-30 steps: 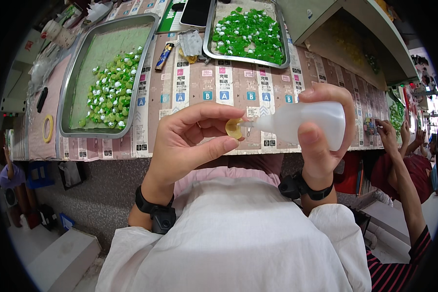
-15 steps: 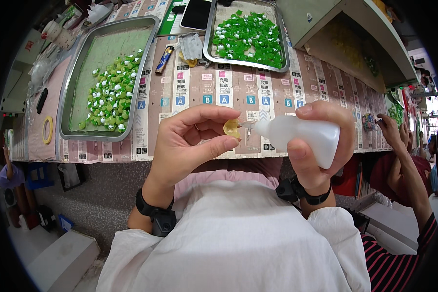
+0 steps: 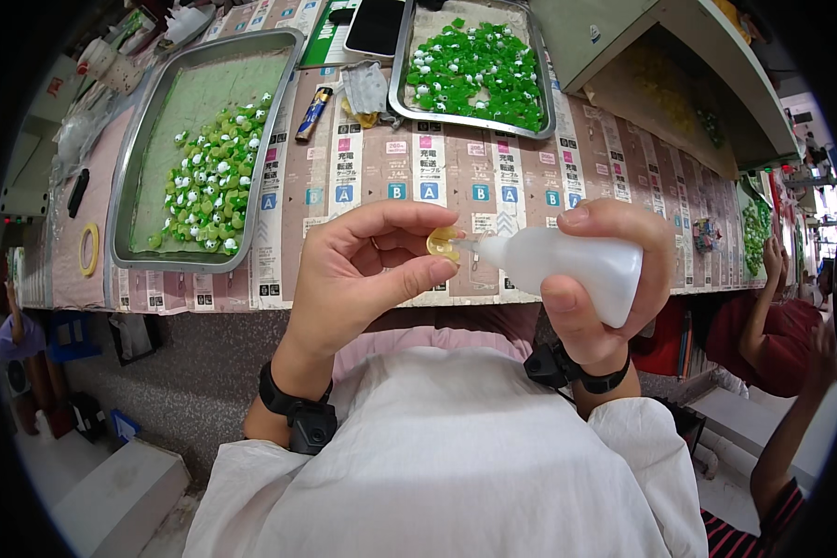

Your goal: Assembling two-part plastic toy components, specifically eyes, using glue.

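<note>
Between thumb and fingers, my left hand [image 3: 367, 256] pinches a small, round, translucent yellow piece [image 3: 442, 243]. My right hand [image 3: 614, 270] is wrapped round a white plastic squeeze bottle [image 3: 572, 270], tipped sideways with its thin nozzle [image 3: 471, 243] pointing left. The nozzle tip is at the right side of the yellow piece; whether it touches cannot be made out. Both hands are above the near edge of the table. To the left, a metal tray [image 3: 126, 214] holds a heap of small green-and-white and yellow-green pieces [image 3: 216, 177].
A second metal tray [image 3: 395, 98] at the back holds bright green and white pieces [image 3: 479, 74]. Near it lie a dark phone [image 3: 376, 26], a grey cloth [image 3: 366, 88] and a blue tube [image 3: 313, 114]. A yellow tape ring [image 3: 89, 248] lies far left. Co-workers' arms [image 3: 790, 418] show at right.
My right hand and the bottle have shifted slightly left, bringing the nozzle further over the yellow piece. My left hand is nearly still. At right, a co-worker's arm has moved lower.
</note>
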Demonstrator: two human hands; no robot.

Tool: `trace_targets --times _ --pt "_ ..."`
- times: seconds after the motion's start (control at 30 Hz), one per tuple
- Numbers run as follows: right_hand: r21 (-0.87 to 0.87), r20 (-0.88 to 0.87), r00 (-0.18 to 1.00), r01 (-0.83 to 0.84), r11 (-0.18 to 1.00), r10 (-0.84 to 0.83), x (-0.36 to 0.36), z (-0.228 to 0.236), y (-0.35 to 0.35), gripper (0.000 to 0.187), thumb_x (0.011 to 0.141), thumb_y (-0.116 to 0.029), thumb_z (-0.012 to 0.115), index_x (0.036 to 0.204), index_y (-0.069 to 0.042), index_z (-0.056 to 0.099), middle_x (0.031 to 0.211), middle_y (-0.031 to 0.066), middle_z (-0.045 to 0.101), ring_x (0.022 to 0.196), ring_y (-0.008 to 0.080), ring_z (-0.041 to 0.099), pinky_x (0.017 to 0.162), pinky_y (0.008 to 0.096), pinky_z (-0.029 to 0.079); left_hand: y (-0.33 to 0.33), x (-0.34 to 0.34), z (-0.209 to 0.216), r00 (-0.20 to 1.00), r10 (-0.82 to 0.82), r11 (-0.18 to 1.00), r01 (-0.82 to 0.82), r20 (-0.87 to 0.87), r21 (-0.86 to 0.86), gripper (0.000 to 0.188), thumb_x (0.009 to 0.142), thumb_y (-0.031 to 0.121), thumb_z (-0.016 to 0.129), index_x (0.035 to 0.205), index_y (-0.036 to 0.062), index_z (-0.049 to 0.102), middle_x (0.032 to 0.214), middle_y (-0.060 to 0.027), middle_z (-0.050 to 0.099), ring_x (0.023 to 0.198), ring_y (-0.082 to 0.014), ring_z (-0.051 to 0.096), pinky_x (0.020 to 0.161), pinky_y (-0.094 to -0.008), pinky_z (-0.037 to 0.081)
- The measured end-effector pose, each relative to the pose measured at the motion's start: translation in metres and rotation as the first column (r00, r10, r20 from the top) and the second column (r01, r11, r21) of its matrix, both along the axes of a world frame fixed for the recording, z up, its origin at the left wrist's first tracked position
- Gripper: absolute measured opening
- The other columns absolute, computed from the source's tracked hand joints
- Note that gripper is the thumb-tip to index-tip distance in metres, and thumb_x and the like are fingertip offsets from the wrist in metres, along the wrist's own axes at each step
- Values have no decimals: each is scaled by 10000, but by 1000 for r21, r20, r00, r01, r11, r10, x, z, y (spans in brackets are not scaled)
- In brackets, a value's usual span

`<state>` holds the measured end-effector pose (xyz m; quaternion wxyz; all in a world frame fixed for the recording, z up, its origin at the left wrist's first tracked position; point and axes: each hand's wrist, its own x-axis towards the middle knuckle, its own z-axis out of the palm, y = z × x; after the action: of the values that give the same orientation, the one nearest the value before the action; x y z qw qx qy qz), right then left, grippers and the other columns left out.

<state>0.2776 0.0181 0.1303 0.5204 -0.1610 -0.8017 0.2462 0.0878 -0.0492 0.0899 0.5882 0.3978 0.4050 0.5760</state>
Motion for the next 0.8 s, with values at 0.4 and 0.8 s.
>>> trace_targets --times 0.4,0.8 --pt "53 18 999 34 998 -35 2 -2 2 402 715 -157 755 995 37 541 881 132 623 716 211 638 601 273 515 0 -1 -2 1000 6 1000 -6 5 2 336 747 -53 664 1069 -60 568 1006 -150 624 908 -181 626 805 -308 544" --pt "25 6 1000 22 999 -22 7 -8 -3 406 734 -170 726 1003 49 516 893 137 607 695 199 614 581 276 505 1 -1 -3 1000 28 1000 -28 6 -7 334 746 -31 694 1064 -33 591 985 -100 634 885 -130 616 786 -238 515"
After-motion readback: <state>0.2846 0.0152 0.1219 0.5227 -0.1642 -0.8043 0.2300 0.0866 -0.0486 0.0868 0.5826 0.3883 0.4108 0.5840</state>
